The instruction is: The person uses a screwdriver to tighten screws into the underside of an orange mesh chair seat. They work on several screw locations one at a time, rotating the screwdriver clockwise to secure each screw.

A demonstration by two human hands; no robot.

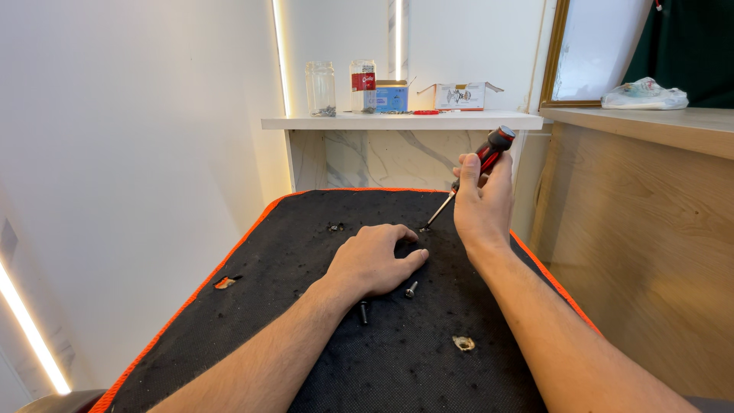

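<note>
Screwdriver: red-and-black-handled screwdriver (474, 177), tilted, tip on the black orange-edged mat-covered surface (306, 229).
Right hand (483, 205): fingers clenched around the screwdriver.
Left hand (375, 260): flat, fingers released, beside the screwdriver tip.
Loose silver screw (411, 290): just beside the left hand.

A black fabric-covered tabletop (321, 367) with an orange edge trim carries the small things. Two dark screws lie on it — one (411, 289) just beside the left hand's fingers, another (364, 310) close to the wrist. A pale scrap (463, 343) rests nearer the front, and an orange-and-white scrap (225, 283) lies near the left edge. A few tiny dark bits (334, 226) sit farther back. The left hand (373, 261) lies flat, palm down, on the fabric — specks of debris dot the surface around it.
</note>
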